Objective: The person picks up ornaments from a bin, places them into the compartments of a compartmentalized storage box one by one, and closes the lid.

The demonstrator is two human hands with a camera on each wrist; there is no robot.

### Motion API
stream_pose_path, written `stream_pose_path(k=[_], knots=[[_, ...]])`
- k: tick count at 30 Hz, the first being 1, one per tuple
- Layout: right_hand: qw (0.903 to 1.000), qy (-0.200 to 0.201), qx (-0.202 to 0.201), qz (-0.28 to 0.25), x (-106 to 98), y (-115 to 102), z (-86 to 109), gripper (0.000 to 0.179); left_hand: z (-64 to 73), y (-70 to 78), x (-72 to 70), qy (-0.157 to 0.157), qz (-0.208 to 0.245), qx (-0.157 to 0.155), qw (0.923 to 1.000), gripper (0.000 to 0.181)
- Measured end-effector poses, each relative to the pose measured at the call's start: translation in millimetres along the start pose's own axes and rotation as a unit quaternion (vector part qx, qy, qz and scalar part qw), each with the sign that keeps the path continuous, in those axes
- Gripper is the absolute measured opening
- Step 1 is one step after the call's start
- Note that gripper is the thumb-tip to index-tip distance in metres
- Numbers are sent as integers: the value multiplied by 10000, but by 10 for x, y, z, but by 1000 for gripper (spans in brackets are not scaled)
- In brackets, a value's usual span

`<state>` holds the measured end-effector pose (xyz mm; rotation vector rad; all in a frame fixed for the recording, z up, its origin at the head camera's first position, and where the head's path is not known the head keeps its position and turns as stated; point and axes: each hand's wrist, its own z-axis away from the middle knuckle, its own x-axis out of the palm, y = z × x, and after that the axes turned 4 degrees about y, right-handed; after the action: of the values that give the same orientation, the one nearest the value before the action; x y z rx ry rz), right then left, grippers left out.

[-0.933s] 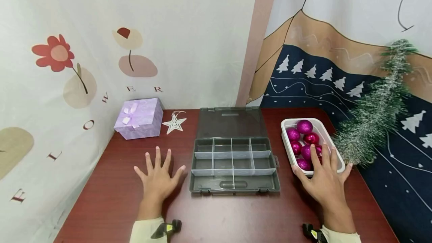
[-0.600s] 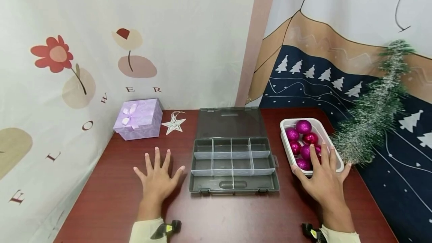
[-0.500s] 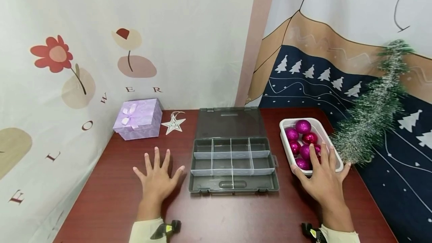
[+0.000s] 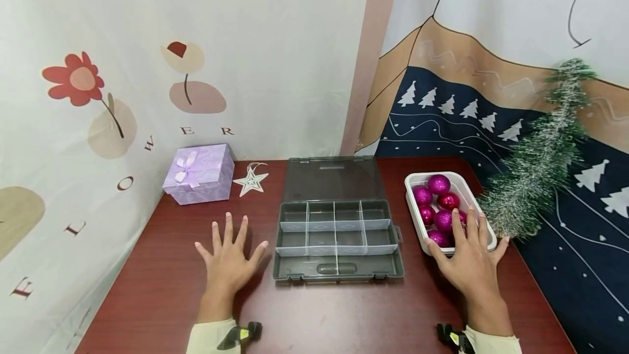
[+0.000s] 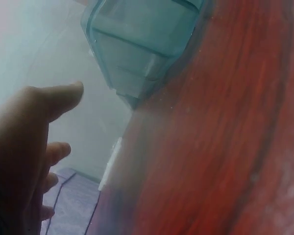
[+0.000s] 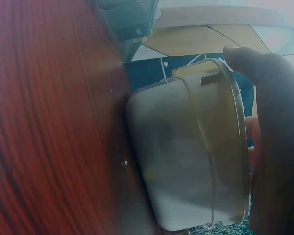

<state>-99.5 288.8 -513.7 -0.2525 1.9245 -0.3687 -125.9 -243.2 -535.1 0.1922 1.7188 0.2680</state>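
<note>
My left hand (image 4: 227,266) hovers palm down with fingers spread and holds nothing. It is left of a grey see-through compartment box (image 4: 339,276), whose lid (image 4: 334,179) lies back. In the left wrist view, that box (image 5: 137,49) appears beyond the thumb (image 5: 63,98). Over the near end of a white plastic tub (image 4: 415,209), my right hand (image 4: 469,269) spreads its straight fingers, thumb at the near rim. Several pink and purple Christmas baubles (image 4: 439,184) lie in the tub; the fingers hide some. The right wrist view shows the tub's side (image 6: 176,152) below the hand (image 6: 279,137).
A lilac gift box (image 4: 199,173) with a bow stands at the back left, a white star ornament (image 4: 251,181) beside it. To the right of the tub, a frosted artificial Christmas tree (image 4: 538,173) leans at the edge of the dark red table (image 4: 314,316). Printed curtains (image 4: 275,70) hang behind.
The head view has turned slightly, so everything sits a little further left in it. Both hands keep their spread pose, and the things on the table stay where they were.
</note>
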Motion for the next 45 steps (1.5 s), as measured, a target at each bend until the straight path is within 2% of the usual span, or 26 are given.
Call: stream_pose_path(k=[5,11,14,19,25,28,34,40,45], knots=[[9999,101,-15,-25,0,6,-15,98,15,8,37,317,623,295,9971,85],[9989,445,-103,-129,-7,25,-80,95,40,15,88,392,1310,845,9870,81],[9976,610,-194,-250,-13,43,-122,93,52,26,136,397,1677,1143,9784,80],[9952,805,-416,-364,0,101,-202,87,50,65,238,305,2345,1595,9585,79],[9924,932,-663,-444,-1,143,-338,77,41,87,305,34,2849,1853,9405,77],[9911,1000,-752,-451,-19,142,-388,72,39,81,297,-50,2910,1860,9385,77],[9901,1004,-832,-512,4,132,-397,66,32,53,271,-200,2835,1861,9405,78],[9910,981,-722,-552,32,124,-390,63,25,30,270,-294,2769,1826,9429,78],[9929,903,-561,-539,25,150,-350,61,9,41,294,-345,2775,1856,9420,76]])
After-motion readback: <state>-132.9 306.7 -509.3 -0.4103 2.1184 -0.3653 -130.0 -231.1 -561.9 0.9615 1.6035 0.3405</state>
